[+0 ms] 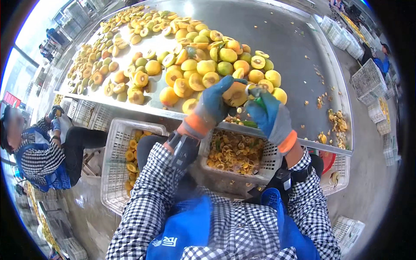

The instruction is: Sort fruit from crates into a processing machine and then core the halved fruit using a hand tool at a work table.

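My left hand (211,103), in a blue and grey glove with an orange cuff, grips a halved yellow peach (235,94) over the table's near edge. My right hand (271,116), gloved alike, closes round a small tool with a green handle (259,102). Its metal tip is against or very near the peach; my fingers hide most of it. Just beyond both hands lies a heap of yellow peaches (206,67), many cut in half with brown hollows. Under my hands, a white crate (272,158) holds curled yellow fruit scraps (236,151).
The metal table (294,56) has a raised rim; scraps (338,121) lie at its right corner. Left of my legs stands a white crate (113,164) with peach halves. A co-worker (39,147) sits at far left. Stacked crates (368,82) line the right side.
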Demonstrator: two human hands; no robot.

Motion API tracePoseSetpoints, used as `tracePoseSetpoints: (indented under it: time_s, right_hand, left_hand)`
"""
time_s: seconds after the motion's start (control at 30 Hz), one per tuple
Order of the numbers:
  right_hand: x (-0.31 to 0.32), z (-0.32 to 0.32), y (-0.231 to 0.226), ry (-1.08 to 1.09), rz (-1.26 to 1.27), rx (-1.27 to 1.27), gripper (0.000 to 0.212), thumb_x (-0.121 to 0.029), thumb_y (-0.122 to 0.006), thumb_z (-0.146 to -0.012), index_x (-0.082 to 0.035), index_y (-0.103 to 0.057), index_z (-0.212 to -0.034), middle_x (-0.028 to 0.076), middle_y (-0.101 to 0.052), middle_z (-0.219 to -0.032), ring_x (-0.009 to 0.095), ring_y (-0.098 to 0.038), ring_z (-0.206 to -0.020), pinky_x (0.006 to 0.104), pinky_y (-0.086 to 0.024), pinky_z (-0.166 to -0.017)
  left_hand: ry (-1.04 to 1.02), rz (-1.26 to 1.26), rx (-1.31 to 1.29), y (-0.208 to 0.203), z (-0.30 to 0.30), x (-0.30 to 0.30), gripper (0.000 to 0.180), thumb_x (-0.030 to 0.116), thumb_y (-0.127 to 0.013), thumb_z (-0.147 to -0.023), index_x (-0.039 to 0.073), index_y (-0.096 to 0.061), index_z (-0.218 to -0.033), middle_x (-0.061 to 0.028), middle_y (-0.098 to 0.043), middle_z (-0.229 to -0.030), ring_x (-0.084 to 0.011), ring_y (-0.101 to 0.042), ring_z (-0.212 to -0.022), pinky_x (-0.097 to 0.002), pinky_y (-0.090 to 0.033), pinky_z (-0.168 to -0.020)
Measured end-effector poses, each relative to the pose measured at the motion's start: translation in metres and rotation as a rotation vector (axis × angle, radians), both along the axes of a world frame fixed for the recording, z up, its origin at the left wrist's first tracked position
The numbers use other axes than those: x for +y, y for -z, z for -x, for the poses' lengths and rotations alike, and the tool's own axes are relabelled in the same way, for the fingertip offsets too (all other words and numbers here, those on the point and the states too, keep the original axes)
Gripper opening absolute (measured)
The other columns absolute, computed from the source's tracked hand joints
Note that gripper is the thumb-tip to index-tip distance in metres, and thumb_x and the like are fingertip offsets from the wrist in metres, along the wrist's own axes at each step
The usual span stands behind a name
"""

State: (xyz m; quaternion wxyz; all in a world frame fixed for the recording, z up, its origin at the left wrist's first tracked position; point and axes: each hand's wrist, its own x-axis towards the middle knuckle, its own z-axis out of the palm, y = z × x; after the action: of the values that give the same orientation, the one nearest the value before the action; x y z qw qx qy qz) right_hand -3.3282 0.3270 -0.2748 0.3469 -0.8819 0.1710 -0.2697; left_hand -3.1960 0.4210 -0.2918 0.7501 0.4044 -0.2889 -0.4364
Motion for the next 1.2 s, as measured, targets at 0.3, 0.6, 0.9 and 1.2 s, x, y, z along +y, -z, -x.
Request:
tracePoseSetpoints:
  time_s: [0.3,0.6,0.9,1.2]
  right_hand:
    - [0.002,-0.002,0.019,-0.04,0.06,0.013,0.026,-0.018,-0.053,-0.074,-0.002,-0.051,-0.095,0.017,-0.055,-0.082,0.034,-0.053,-0.077,0.0378,-0.043,-0.066]
    - [-0.005,-0.012,0.048,-0.089,-0.955,-0.312,0.027,-0.017,-0.054,-0.076,-0.001,-0.051,-0.098,0.004,-0.056,-0.084,0.015,-0.054,-0.077,0.0277,-0.045,-0.067]
    - [-0.003,0.0,0.011,-0.029,-0.14,-0.151,0.031,-0.014,-0.06,-0.072,-0.002,-0.05,-0.099,0.006,-0.057,-0.081,0.012,-0.054,-0.071,0.0254,-0.044,-0.061]
    - [-0.004,0.011,0.001,-0.08,-0.285,0.056,0.028,-0.019,-0.061,-0.068,-0.002,-0.053,-0.09,0.011,-0.056,-0.077,0.023,-0.055,-0.066,0.0291,-0.044,-0.059]
  left_hand:
    - [-0.007,-0.064,-0.236,0.0,0.0,-0.002,0.024,0.004,-0.047,-0.076,0.001,-0.051,-0.099,-0.0101,-0.053,-0.097,-0.0182,-0.052,-0.086,-0.0269,-0.043,-0.074]
    - [-0.242,-0.209,-0.668,0.022,0.02,-0.01,0.032,0.027,-0.047,-0.082,0.001,-0.052,-0.101,-0.005,-0.054,-0.075,-0.0065,-0.047,-0.067,-0.022,-0.043,-0.058]
    - [0.117,-0.312,-0.062,0.012,-0.003,-0.001,0.031,0.028,-0.049,-0.078,0.0,-0.054,-0.09,-0.0065,-0.057,-0.079,-0.013,-0.055,-0.07,-0.024,-0.045,-0.055]
    - [-0.01,0.124,-0.453,-0.005,-0.002,0.006,0.053,-0.002,-0.064,-0.057,0.002,-0.044,-0.106,-0.013,-0.053,-0.099,-0.0227,-0.054,-0.089,-0.0301,-0.042,-0.078]
